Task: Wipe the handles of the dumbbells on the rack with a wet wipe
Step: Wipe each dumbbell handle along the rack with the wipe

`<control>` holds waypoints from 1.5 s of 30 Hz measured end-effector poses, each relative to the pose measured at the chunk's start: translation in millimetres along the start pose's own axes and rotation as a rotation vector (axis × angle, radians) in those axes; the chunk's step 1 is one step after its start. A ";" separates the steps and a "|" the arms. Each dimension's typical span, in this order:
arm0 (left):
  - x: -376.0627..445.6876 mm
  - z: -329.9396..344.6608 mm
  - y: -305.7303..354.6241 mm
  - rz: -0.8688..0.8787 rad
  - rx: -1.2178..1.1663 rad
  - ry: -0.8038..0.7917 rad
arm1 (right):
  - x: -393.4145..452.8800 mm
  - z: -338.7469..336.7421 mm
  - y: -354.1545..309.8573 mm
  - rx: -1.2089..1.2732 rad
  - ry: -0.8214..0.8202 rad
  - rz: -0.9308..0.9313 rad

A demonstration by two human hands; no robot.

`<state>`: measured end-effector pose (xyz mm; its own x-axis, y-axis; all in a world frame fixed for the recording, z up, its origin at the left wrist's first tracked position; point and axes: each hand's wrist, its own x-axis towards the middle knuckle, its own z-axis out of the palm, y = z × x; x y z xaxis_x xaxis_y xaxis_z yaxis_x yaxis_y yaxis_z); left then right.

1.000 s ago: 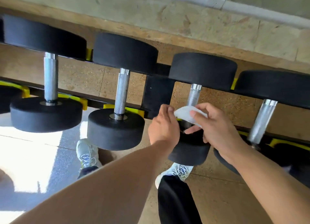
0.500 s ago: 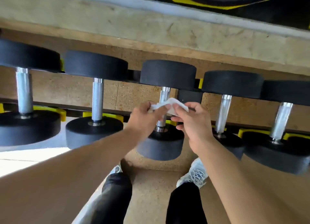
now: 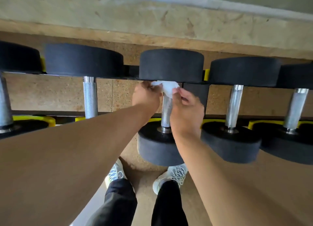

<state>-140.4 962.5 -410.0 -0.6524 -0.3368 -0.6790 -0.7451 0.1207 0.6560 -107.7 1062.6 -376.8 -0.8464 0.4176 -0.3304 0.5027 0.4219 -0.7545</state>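
Wipe: white wet wipe (image 3: 166, 87) sits just above the middle of the frame, draped over the far end of the centre handle, right under the far weight head.
Left hand: left hand (image 3: 146, 96) pinches the wipe's left edge, fingers curled onto it, forearm coming in from the lower left of the frame.
Right hand: right hand (image 3: 185, 109) pinches the wipe's right edge between thumb and fingertips; the other fingers are curled, and the forearm comes in from the lower right.
Centre dumbbell: centre dumbbell (image 3: 171, 65) lies on the rack with its knurled steel handle (image 3: 166, 112) showing between the two hands, bare below the wipe.
Neighbours: left dumbbell (image 3: 83, 59) and right dumbbell (image 3: 243, 70) lie beside it, handles uncovered; more dumbbells are cut off at both edges of the frame.
Rack: black rack (image 3: 195, 93) with yellow cradles (image 3: 206, 74) carries the row.
Below: two pale laced shoes (image 3: 174, 175) and dark trouser legs on a speckled tan floor, bottom centre.
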 end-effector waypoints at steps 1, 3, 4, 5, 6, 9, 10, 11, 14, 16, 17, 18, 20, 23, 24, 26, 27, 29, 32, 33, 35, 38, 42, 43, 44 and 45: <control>-0.1 -0.1 0.5 0.008 0.011 -0.001 | -4.2 4.5 -0.7 -0.051 -0.063 -0.063; -1.6 -1.9 -1.4 0.031 0.042 0.013 | -2.6 17.1 -2.9 -0.146 -0.080 -0.097; -3.6 -3.8 -3.6 0.043 0.042 0.032 | 0.1 22.7 -6.0 -0.166 -0.073 -0.077; -7.5 -6.7 -6.5 0.051 0.036 0.054 | 3.8 28.2 -9.4 -0.169 -0.071 -0.039; -12.6 -8.8 -10.7 0.046 0.039 0.078 | 8.4 32.5 -12.2 -0.157 -0.069 0.002; -37.0 -12.9 -28.4 0.004 0.146 0.166 | 22.3 39.7 -16.8 -0.076 -0.050 0.154; -45.3 -12.6 -35.5 -0.006 0.166 0.197 | 26.0 39.3 -16.8 -0.078 -0.066 0.179; -53.6 -11.9 -40.7 -0.021 0.170 0.221 | 28.3 36.4 -17.1 -0.080 -0.099 0.189; -66.1 -2.7 -50.1 -0.096 0.165 0.214 | 38.8 15.2 -12.7 -0.049 -0.233 0.186; -68.0 4.2 -51.3 -0.125 0.218 0.219 | 45.9 -0.2 -6.0 -0.031 -0.253 0.173; -67.9 6.6 -51.7 -0.131 0.253 0.236 | 47.4 -4.8 -4.1 -0.025 -0.249 0.151; -67.6 8.8 -52.4 -0.133 0.281 0.257 | 46.8 -5.3 -2.5 -0.037 -0.261 0.124; -66.4 11.3 -53.5 -0.116 0.316 0.296 | 41.8 2.3 -4.3 -0.073 -0.293 0.062; -67.7 12.1 -54.3 -0.086 0.336 0.319 | 38.9 21.3 -14.7 -0.045 -0.212 0.100; -68.2 12.1 -53.9 -0.082 0.333 0.322 | 40.7 24.1 -17.3 -0.028 -0.190 0.126; -69.4 11.8 -53.4 -0.077 0.326 0.327 | 41.2 18.7 -16.2 -0.081 -0.196 0.107; -70.0 11.0 -54.1 -0.078 0.313 0.333 | 40.1 10.7 -13.1 -0.138 -0.200 0.053; -72.4 9.9 -54.4 -0.091 0.271 0.343 | 34.2 -10.2 -1.3 -0.315 -0.176 -0.160; -74.2 10.0 -52.9 -0.087 0.232 0.350 | 27.6 -33.9 4.6 -0.596 -0.156 -0.675; -74.6 9.9 -53.3 -0.090 0.218 0.360 | 30.8 -33.6 2.9 -0.599 -0.175 -0.867; -74.5 10.6 -54.2 -0.097 0.181 0.388 | 46.8 -22.6 -0.5 -0.644 -0.241 -1.174; -74.3 12.1 -56.4 -0.099 0.154 0.421 | 60.5 -4.1 -10.3 -0.946 -0.404 -1.291; -74.5 11.5 -53.7 -0.101 0.139 0.417 | 49.1 -17.1 -14.0 -1.320 -0.587 -1.313; -75.7 11.0 -54.1 -0.105 0.139 0.420 | 43.1 -24.0 -14.0 -1.333 -0.625 -1.349; -77.7 11.2 -54.2 -0.109 0.131 0.421 | 38.1 -31.9 -13.2 -1.326 -0.670 -1.373; -78.1 11.2 -53.1 -0.108 0.121 0.419 | 35.1 -36.9 -12.0 -1.300 -0.744 -1.364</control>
<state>-51.5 992.8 -395.5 -0.4758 -0.6996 -0.5331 -0.8331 0.1640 0.5283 -136.9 1101.9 -358.5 -0.4309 -0.8139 -0.3898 -0.8835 0.4685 -0.0017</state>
